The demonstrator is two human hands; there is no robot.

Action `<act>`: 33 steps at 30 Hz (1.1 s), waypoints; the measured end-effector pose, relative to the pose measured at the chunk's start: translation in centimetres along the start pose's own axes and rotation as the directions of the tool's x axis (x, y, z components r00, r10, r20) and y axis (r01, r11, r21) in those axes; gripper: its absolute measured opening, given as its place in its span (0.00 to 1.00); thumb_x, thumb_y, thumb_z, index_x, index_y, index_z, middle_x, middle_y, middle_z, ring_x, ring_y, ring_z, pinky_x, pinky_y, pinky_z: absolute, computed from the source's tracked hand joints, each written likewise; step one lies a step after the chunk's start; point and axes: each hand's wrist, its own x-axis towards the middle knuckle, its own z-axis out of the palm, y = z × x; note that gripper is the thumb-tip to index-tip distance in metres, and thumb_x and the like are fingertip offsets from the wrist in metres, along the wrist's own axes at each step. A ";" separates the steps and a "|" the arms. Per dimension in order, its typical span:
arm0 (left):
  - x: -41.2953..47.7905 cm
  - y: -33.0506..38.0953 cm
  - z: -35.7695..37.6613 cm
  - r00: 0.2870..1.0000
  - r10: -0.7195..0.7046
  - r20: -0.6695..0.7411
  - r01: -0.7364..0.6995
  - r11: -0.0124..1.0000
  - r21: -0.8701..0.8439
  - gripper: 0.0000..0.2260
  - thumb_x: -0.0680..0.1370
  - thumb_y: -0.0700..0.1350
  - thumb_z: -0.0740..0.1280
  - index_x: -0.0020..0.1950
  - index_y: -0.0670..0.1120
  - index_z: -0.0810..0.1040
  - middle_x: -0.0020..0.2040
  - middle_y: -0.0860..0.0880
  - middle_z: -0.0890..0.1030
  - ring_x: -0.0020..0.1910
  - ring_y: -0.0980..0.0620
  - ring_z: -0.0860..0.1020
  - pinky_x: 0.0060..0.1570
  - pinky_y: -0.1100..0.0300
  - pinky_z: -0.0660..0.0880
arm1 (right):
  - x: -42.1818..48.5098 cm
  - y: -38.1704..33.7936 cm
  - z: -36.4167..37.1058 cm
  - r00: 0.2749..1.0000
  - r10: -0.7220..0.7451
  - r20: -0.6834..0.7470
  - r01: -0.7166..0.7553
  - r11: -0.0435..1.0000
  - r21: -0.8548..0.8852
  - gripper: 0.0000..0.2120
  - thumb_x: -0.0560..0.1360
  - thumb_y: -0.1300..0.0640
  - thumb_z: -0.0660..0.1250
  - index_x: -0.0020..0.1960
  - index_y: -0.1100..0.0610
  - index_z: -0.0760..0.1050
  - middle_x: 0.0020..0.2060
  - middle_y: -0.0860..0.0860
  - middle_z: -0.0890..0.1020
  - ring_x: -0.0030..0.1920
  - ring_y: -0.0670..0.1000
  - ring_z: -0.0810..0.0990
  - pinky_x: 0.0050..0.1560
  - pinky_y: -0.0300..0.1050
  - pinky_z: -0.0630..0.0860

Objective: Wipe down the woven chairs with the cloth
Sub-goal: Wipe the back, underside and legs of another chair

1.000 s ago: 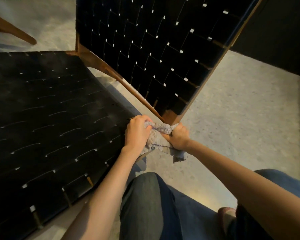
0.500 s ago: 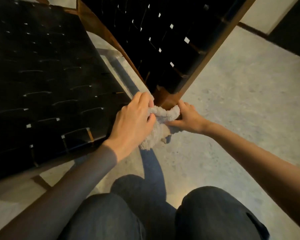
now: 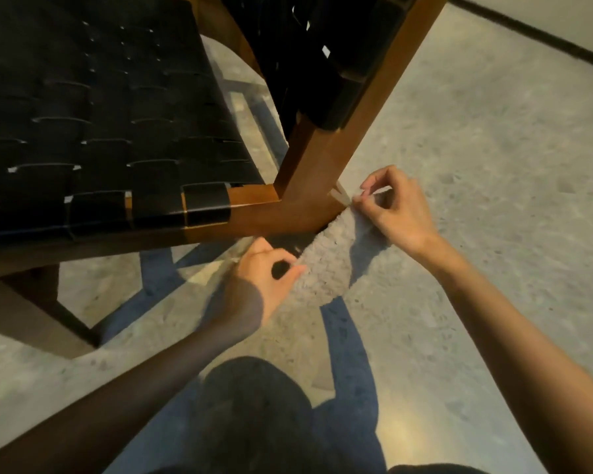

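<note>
One woven chair [image 3: 117, 114], one grey cloth [image 3: 326, 265], two hands — left hand [image 3: 264, 275], right hand [image 3: 397, 210]

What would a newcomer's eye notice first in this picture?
The grey cloth, stretched between both hands at the centre: the left hand pinches its lower edge, the right hand its upper corner. Just above it is the chair's wooden corner, with the black woven seat filling the upper left.
</note>
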 end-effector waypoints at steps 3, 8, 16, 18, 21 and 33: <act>0.5 0.2 1.8 0.983 -0.173 -0.055 0.153 0.954 -0.259 0.06 0.77 0.52 0.66 0.49 0.50 0.78 0.33 0.50 0.76 0.34 0.53 0.74 0.36 0.57 0.72 | 0.4 -0.1 0.4 0.962 -0.258 -0.086 0.245 0.960 -0.137 0.03 0.77 0.57 0.64 0.46 0.50 0.73 0.43 0.43 0.75 0.48 0.46 0.69 0.54 0.51 0.69; 1.8 1.6 2.6 0.923 -0.379 0.070 0.263 0.487 -0.833 0.02 0.80 0.41 0.62 0.49 0.47 0.71 0.38 0.48 0.79 0.32 0.55 0.79 0.29 0.66 0.76 | 0.5 -0.2 0.9 0.945 -0.307 -0.114 0.292 0.947 -0.132 0.07 0.70 0.55 0.59 0.47 0.51 0.69 0.48 0.45 0.67 0.49 0.45 0.60 0.48 0.42 0.57; 2.6 0.7 3.8 0.938 -0.344 0.037 0.136 0.267 -0.954 0.07 0.78 0.34 0.64 0.51 0.45 0.72 0.51 0.51 0.78 0.51 0.55 0.77 0.43 0.66 0.79 | 0.3 3.1 0.6 0.898 -0.428 0.097 0.431 0.818 -0.380 0.07 0.75 0.63 0.65 0.53 0.61 0.75 0.48 0.57 0.76 0.48 0.55 0.67 0.49 0.43 0.59; 2.3 0.6 4.5 0.943 -0.330 0.033 0.144 0.318 -0.937 0.06 0.77 0.38 0.67 0.49 0.49 0.74 0.49 0.55 0.78 0.51 0.56 0.78 0.45 0.66 0.78 | 0.2 3.4 0.3 0.875 -0.482 -0.042 0.429 0.813 -0.395 0.05 0.76 0.64 0.65 0.51 0.64 0.76 0.46 0.59 0.77 0.48 0.57 0.70 0.48 0.37 0.59; 2.0 1.0 5.6 0.959 -0.283 -0.003 0.083 0.291 -0.953 0.06 0.77 0.40 0.68 0.51 0.49 0.72 0.50 0.55 0.78 0.51 0.59 0.79 0.50 0.64 0.78 | 0.4 2.4 1.5 0.882 -0.387 -0.271 0.343 0.919 -0.195 0.05 0.76 0.62 0.67 0.50 0.61 0.78 0.46 0.52 0.75 0.48 0.46 0.70 0.48 0.31 0.63; 4.0 1.9 7.9 0.944 -0.284 -0.166 -0.069 0.323 -0.944 0.06 0.75 0.45 0.70 0.51 0.49 0.78 0.48 0.53 0.84 0.52 0.54 0.81 0.54 0.56 0.77 | -1.4 1.6 6.6 0.891 -0.362 -0.273 0.418 0.890 0.185 0.22 0.74 0.65 0.54 0.65 0.58 0.74 0.61 0.46 0.79 0.59 0.44 0.77 0.65 0.50 0.71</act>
